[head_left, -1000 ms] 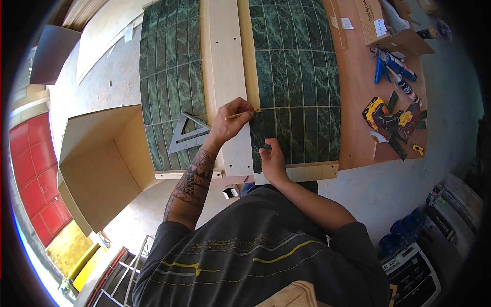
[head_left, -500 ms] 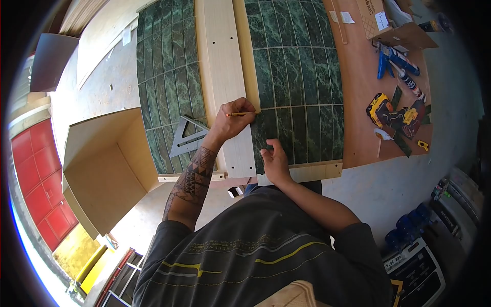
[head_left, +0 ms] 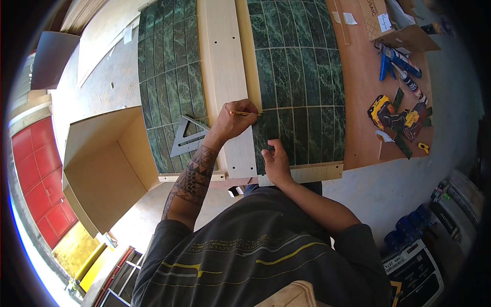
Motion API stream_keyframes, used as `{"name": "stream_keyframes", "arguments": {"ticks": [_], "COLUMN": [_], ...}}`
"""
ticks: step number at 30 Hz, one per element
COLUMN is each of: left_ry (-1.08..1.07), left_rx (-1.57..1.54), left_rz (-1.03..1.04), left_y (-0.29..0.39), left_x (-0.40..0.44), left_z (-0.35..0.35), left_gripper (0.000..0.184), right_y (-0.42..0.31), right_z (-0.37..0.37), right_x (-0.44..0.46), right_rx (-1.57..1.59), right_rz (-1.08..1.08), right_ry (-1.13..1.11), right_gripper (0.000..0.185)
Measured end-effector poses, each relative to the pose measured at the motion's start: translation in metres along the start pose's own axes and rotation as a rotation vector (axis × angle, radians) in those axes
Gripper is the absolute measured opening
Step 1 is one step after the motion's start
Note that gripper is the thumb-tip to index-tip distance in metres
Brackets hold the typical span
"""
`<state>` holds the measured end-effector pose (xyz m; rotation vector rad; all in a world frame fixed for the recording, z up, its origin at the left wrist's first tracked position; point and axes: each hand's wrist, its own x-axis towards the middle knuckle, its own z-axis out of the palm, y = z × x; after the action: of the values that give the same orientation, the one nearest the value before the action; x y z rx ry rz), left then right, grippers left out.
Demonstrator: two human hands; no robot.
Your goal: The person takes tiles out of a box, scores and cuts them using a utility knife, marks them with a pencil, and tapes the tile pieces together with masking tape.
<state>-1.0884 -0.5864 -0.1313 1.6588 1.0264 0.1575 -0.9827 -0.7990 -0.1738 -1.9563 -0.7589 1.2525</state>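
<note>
Taking the pale board (head_left: pixel 223 66) as our landmark, we have our left hand (head_left: pixel 236 120) over its right edge, its grip closed around a pencil (head_left: pixel 246 113) whose tip meets the seam at the top of a loose-looking dark tile (head_left: pixel 260 130). That tile lies just beside the board's right edge, covering the near part of the yellowish strip (head_left: pixel 247 56) that shows bare farther along the board. Our right hand (head_left: pixel 277 163) rests over the tiles to the right of the board, thumb and forefinger apart and clasping nothing that we can see; we cannot tell how firmly it presses. Green tiles fill the right panel (head_left: pixel 299 77) and the left panel (head_left: pixel 171 61) in close rows, so most of the covering on both sides of the board looks done, while the strip's far stretch is without tile. We cannot make out any pencil line, so we judge the marking barely begun or too fine to see. A metal square (head_left: pixel 179 138) lies on the left panel, left of the board and near our forearm. Well right of the board, the bench (head_left: pixel 358 102) carries a caulking gun (head_left: pixel 401 60), a power drill (head_left: pixel 409 118) and a cardboard box (head_left: pixel 371 20).
</note>
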Motion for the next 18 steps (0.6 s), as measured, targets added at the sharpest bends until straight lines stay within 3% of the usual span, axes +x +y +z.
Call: {"name": "stream_keyframes", "arguments": {"ticks": [9, 14, 18], "left_ry": [-0.021, 0.033, 0.094], "left_rx": [-0.018, 0.051, -0.01], "left_rz": [-0.022, 0.065, 0.045], "left_y": [0.001, 0.001, -0.004], "left_x": [0.0, 0.002, 0.0], "left_z": [0.0, 0.001, 0.002], "left_gripper": [0.017, 0.017, 0.017], "right_y": [0.001, -0.001, -0.009], "right_z": [0.001, 0.001, -0.003], "right_x": [0.001, 0.0, 0.0], "right_rx": [-0.015, -0.03, 0.001], "right_rz": [0.001, -0.037, 0.046], "right_ry": [0.01, 0.04, -0.01], "right_gripper": [0.033, 0.033, 0.034]}}
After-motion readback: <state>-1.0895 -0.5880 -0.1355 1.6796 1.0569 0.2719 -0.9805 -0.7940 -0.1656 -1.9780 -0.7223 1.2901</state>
